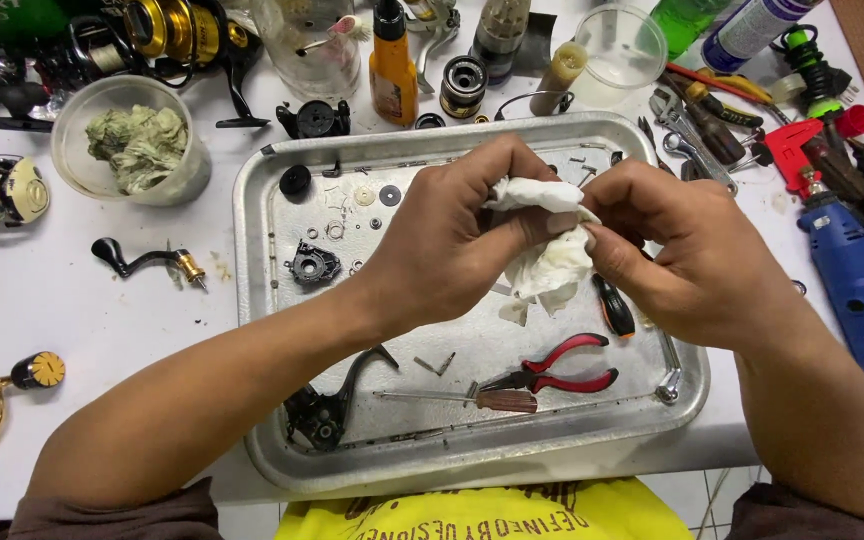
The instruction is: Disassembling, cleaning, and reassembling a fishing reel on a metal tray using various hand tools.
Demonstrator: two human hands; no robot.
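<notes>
Both my hands are closed on a crumpled white tissue, held above the middle of the metal tray. My left hand pinches its upper fold between thumb and fingers; my right hand grips the right side, fingertips pressed in. Whether a small part sits inside the wad I cannot tell. The tissue looks soft, light and easily torn — best held by the bunched middle, not the loose tail hanging near. Below, toward the near edge, lie red-handled pliers and a screwdriver.
</notes>
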